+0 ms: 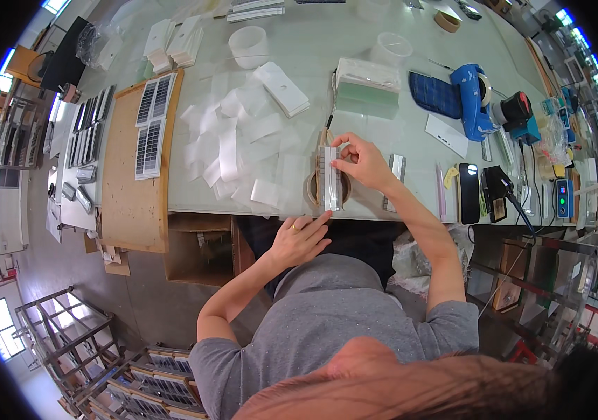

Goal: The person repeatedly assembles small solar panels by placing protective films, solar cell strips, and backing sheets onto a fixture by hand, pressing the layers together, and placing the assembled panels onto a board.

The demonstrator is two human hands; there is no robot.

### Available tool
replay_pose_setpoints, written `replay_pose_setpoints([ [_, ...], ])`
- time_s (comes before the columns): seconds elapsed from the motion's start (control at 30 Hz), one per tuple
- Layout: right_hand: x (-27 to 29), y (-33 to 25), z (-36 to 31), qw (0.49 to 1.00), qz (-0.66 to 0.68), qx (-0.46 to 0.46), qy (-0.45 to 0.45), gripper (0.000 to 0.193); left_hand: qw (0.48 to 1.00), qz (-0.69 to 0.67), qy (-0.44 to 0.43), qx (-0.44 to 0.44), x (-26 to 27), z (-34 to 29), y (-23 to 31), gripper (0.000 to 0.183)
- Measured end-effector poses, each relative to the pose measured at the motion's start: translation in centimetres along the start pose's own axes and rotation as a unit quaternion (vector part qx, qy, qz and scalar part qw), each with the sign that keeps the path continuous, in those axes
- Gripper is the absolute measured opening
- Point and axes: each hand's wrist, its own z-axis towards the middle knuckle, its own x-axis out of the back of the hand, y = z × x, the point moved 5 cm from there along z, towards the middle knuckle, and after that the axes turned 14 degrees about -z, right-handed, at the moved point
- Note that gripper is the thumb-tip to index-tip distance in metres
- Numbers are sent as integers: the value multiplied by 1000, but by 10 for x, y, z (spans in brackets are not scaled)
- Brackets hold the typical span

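Observation:
A narrow, shiny clear-and-silver strip (331, 189) lies lengthwise toward me near the table's front edge, over a brown ring (345, 187) that looks like a tape roll. My right hand (363, 164) grips the strip near its far end, with thumb and index finger curled against its right side. At the near end, my left hand (300, 240) has its fingers stretched out, and the index fingertip touches or nearly touches the strip. A ring sits on one left finger. To the right of my right hand lies a short silver strip (397, 168), partly covered by my wrist.
Loose translucent slips (229, 150) and a white card stack (281, 87) lie left. A wooden board (127, 168) carries dark gridded panels (152, 126). Ahead stands a white-and-green block (367, 87). Rightward are a blue tape dispenser (468, 105), phone (468, 192) and soldering-iron stand (496, 189).

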Motion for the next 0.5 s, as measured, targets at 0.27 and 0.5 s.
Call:
replay_pose_setpoints([
  [0.27, 6, -5, 5, 996, -63, 36, 59, 34, 1000, 0, -1, -2, 3, 4, -2, 24],
  [0.5, 2, 8, 8, 998, -37, 20, 55, 34, 1000, -5, -3, -3, 0, 2, -4, 26],
])
